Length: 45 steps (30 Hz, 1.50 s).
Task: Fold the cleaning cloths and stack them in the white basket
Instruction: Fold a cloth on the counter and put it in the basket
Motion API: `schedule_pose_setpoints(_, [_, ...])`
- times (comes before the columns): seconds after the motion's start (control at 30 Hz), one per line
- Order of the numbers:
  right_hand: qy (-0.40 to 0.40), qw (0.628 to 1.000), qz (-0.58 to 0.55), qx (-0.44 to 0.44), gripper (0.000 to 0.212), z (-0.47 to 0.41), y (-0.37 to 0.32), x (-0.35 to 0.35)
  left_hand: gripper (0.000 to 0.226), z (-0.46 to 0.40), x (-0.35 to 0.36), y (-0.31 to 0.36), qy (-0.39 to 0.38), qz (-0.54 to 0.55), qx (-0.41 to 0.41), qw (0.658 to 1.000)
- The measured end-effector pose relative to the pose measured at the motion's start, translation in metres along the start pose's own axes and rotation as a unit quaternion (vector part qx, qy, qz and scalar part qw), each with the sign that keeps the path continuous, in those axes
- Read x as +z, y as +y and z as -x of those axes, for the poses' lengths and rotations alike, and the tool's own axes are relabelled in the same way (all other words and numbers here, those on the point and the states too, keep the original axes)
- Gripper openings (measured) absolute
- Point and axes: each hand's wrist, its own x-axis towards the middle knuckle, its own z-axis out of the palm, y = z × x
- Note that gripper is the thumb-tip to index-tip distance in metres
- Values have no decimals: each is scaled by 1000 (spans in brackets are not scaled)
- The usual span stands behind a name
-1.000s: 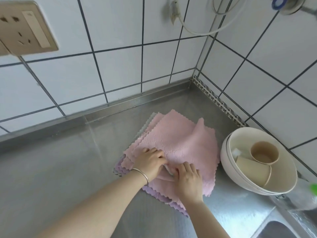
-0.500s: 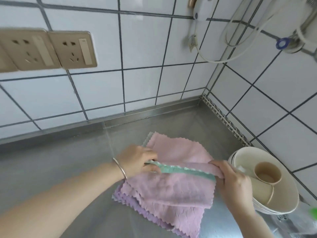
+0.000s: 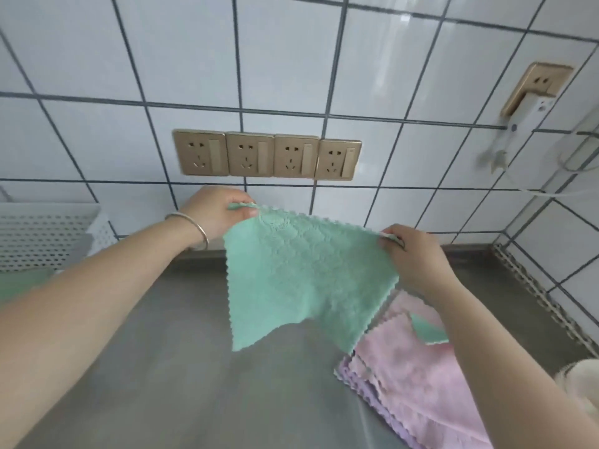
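Two hands, left (image 3: 216, 212) and right (image 3: 413, 254), pinching top corners of green cloth (image 3: 301, 280), spread in air over table (image 3: 194, 367). Folding barely begun. Next: halve it, carry to basket (image 3: 48, 234) at left edge.

Green cloth (image 3: 304, 280) lifted off pile (image 3: 418, 367), spread between both hands.
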Motion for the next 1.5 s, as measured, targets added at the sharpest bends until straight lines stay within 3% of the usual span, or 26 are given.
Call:
schedule_pose_setpoints(0.13, [123,988,-18,-89,11,16,-51,21,12,37,-57,-34,124,-39,0,991])
schedule_pose_setpoints(0.2, [135,980,-26,-141,9,35,-64,31,6,71,-76,-49,149,-32,23,988])
schedule_pose_setpoints(0.27, [121,974,-31,-187,13,56,-65,52,15,113,-80,-67,145,-40,55,987])
schedule_pose_setpoints(0.4, [48,963,-6,-264,9,105,-43,113,10,203,-38,-115,79,-75,81,991])
schedule_pose_setpoints(0.6, [-124,968,23,-218,16,179,13,217,9,312,69,-176,-74,-29,-26,996])
schedule_pose_setpoints(0.73, [-187,954,58,-228,12,213,31,240,10,354,102,-195,-124,-57,-32,990])
schedule_pose_setpoints(0.87, [-220,927,90,-291,17,231,31,237,30,365,102,-194,-221,-86,-67,969])
schedule_pose_setpoints(0.97, [-220,928,85,-287,22,224,25,239,31,351,97,-204,-218,-53,-143,964])
schedule_pose_setpoints(1.03, [-196,949,97,-227,23,201,8,240,17,318,93,-212,-175,24,-237,955])
schedule_pose_setpoints(1.1, [-180,975,119,-59,18,162,-10,243,5,271,90,-214,-54,104,-348,930])
schedule_pose_setpoints(1.17, [-224,961,65,149,23,120,-20,253,3,222,90,-221,25,224,-457,861])
schedule_pose_setpoints(1.23, [-228,940,12,252,24,82,-24,266,12,180,97,-238,44,271,-513,813])
schedule_pose_setpoints(1.37, [-244,920,30,305,25,49,-30,288,29,139,116,-248,-41,67,-491,868])
schedule_pose_setpoints(1.5, [-229,911,59,337,33,41,-31,302,41,130,133,-247,-56,-57,-440,895])
